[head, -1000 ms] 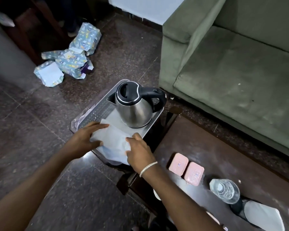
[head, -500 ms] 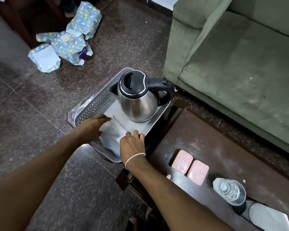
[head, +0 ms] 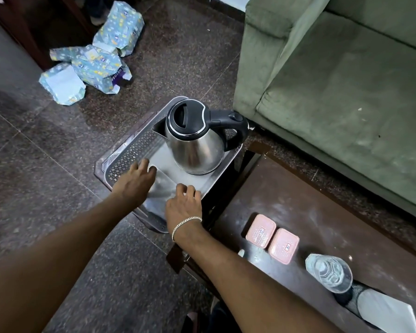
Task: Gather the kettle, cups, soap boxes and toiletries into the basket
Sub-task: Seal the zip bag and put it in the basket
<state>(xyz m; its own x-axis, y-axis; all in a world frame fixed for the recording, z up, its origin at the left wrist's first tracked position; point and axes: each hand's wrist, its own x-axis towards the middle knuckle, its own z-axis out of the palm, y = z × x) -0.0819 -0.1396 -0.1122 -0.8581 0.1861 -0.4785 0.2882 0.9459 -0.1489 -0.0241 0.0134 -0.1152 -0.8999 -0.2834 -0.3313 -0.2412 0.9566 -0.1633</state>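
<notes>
A steel kettle with a black lid and handle stands in the far half of the grey perforated basket. A flat white packet lies on the basket floor in front of it. My left hand rests on the packet's left side with fingers spread. My right hand, with a bracelet on its wrist, rests on the packet's near right edge. Two pink soap boxes lie side by side on the dark table. A clear cup stands to their right.
The basket sits at the left end of the dark wooden table. A green sofa runs behind it. Another white packet lies at the table's near right. Blue patterned packages lie on the stone floor at the far left.
Both hands lowered the white packet from above the basket's near rim down flat onto the basket floor. The camera view shifted slightly; the kettle stayed in place.
</notes>
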